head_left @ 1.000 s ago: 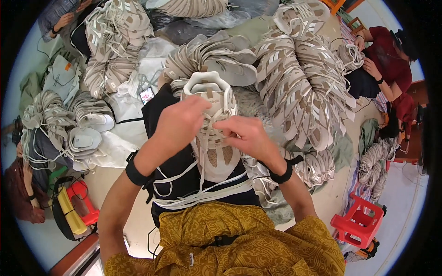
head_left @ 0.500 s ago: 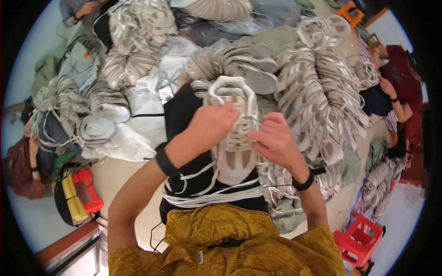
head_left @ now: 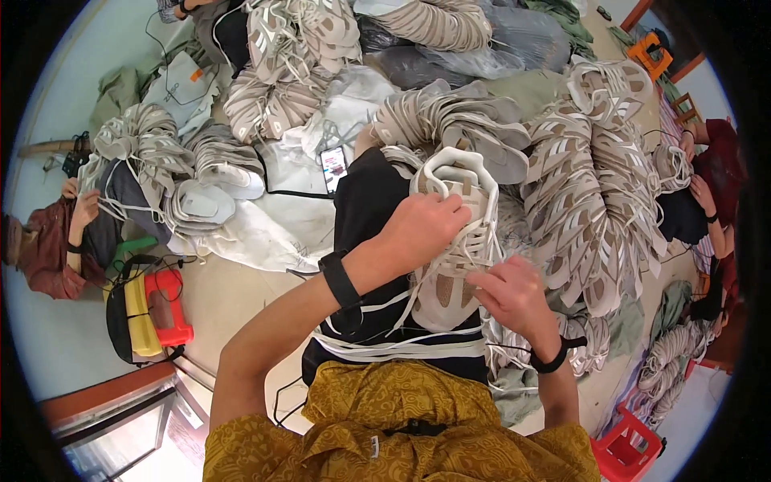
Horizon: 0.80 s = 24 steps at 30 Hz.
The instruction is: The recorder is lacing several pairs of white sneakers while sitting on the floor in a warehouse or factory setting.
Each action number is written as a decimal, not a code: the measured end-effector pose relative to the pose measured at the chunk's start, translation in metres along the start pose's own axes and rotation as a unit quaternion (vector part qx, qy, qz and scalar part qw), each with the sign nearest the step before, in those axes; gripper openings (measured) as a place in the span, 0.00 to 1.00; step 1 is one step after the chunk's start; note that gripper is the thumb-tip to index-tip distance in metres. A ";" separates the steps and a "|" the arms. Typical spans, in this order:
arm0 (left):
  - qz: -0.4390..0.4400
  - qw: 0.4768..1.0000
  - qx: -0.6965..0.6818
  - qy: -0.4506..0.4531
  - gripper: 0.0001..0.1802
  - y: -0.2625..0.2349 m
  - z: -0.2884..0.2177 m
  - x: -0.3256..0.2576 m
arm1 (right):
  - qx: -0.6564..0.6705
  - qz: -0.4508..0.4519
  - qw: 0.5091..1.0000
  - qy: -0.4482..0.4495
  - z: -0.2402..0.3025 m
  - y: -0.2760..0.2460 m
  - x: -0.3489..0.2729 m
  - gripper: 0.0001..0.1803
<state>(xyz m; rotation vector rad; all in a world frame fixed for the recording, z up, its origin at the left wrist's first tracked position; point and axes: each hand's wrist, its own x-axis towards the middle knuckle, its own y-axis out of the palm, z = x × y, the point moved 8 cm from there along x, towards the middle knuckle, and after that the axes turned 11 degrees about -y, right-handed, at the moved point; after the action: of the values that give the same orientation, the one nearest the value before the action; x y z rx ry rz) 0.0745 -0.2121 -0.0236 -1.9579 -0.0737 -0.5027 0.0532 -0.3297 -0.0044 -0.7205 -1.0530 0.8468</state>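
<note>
Resting on the person's lap over black trousers, a beige and white shoe upper lay with its collar opening pointing away from the body. The left hand was closed over the left side of the upper, fingers curled around its edge, and the right hand pinched a white lace near the toe end, with the fingers narrow. More flat white laces crossed the lap just above the hem of the yellow shirt. Open room was small: tall stacks of shoe uppers stood just beside the right hand, and another pile lay further ahead. The only free floor was at the left of the knees, near a red and yellow bag. A phone lay on white sheets ahead. The left palm covered a part of the lacing, so I could not tell how far it was threaded. Other persons at the left and right edges were cut off by the round rim.
</note>
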 end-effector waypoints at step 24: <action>0.070 0.983 0.019 -0.171 0.11 0.009 0.007 -0.005 | 0.268 -0.178 0.933 0.162 -0.086 -0.011 -0.022 0.18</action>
<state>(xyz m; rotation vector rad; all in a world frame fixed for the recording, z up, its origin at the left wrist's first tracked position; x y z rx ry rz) 0.0745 -0.2094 -0.0355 -1.9772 -0.1604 -0.0677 0.1310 -0.3627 -0.0338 -0.1820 -0.5841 0.6270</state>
